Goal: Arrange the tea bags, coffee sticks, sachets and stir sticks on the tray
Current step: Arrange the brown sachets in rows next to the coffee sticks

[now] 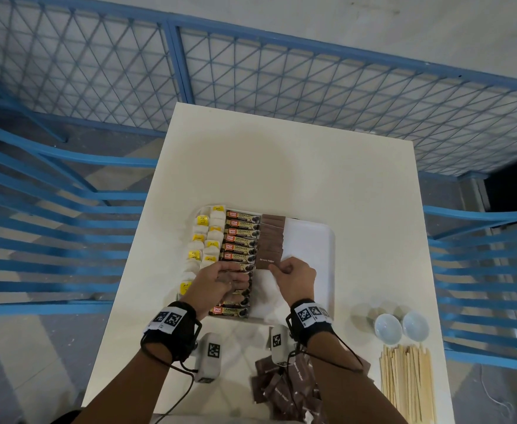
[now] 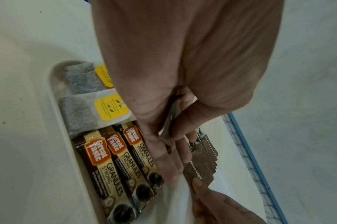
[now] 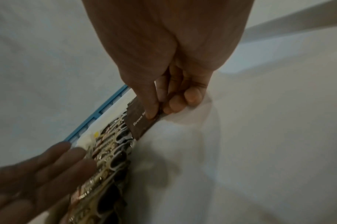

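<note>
A white tray [image 1: 310, 240] lies mid-table. Tea bags [image 1: 203, 237] with yellow tags fill its left side, and a column of coffee sticks [image 1: 240, 232] runs beside them. To their right is an overlapping row of brown sugar sachets [image 1: 271, 237]. My left hand [image 1: 238, 275] lies flat on the near coffee sticks [image 2: 114, 163], fingers straight. My right hand [image 1: 284, 269] pinches the nearest sachet [image 1: 267, 262] by its right end, thumb on top [image 3: 140, 124]. The tray's right part is bare.
A loose heap of brown sachets [image 1: 284, 390] lies at the near table edge under my right forearm. Wooden stir sticks [image 1: 407, 384] lie at the near right, with two small white bowls [image 1: 388, 328] beyond them. Blue mesh fencing [image 1: 251, 71] surrounds the table.
</note>
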Motion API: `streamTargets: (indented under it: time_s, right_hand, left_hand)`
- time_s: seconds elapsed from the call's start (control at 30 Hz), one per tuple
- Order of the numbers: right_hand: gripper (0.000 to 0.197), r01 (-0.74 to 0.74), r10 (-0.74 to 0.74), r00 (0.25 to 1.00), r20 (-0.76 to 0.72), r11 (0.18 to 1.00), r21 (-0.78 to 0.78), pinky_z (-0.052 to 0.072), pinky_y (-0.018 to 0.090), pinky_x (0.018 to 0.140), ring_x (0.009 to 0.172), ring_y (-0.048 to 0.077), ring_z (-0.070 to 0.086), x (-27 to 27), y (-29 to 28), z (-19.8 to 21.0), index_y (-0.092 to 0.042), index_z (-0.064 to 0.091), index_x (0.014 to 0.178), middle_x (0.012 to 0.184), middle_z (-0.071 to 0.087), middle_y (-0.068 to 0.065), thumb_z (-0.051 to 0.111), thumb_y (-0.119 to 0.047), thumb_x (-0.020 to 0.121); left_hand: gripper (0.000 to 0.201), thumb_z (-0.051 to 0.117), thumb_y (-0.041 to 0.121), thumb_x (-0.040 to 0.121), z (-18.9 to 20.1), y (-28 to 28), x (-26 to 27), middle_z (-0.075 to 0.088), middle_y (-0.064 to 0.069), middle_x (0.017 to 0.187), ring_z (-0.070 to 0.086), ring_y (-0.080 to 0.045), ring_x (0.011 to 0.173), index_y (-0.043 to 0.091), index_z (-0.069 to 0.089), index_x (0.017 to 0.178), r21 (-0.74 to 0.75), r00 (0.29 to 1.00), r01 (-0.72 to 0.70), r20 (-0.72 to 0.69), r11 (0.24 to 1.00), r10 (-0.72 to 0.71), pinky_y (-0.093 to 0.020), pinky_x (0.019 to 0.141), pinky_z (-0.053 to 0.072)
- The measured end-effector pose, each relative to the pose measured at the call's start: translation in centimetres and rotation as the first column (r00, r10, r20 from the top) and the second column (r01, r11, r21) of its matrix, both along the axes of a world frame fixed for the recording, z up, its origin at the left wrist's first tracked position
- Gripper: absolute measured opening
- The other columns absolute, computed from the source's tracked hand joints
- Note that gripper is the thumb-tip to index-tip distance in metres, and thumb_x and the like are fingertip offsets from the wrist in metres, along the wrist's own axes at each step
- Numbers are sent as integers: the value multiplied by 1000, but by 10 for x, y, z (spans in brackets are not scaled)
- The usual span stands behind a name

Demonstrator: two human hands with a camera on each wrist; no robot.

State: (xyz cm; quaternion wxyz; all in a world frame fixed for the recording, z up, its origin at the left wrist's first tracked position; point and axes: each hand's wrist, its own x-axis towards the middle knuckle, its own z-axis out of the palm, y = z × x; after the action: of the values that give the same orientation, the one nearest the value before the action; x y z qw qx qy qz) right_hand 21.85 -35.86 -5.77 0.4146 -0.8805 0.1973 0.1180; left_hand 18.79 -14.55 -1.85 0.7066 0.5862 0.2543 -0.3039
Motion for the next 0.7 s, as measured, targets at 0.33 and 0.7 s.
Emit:
streamTargets:
  time_s: [0.33,0.7]
  right_hand:
    - [28,-11,10,1000,-10,1000,-29,38,3,61,64,8,59,0,3,1,-16,63,68,67,66,-6,79,-36,79]
    - [29,-13,11,999,-47,999,-42,42,16,58,65,11,61,-2,4,6,-14,64,72,65,66,-4,83,-35,75]
  left_hand:
    - [35,41,-18,98,5,-1,2,73,-23,115,73,-39,103,0,56,123,22,1000,-1,-15,1000,2,-55,84,62]
    - [36,41,-17,99,11,-4,2,74,-20,116,73,-32,107,-1,54,128,21,1000,2,-6,1000,-2,-54,93,59]
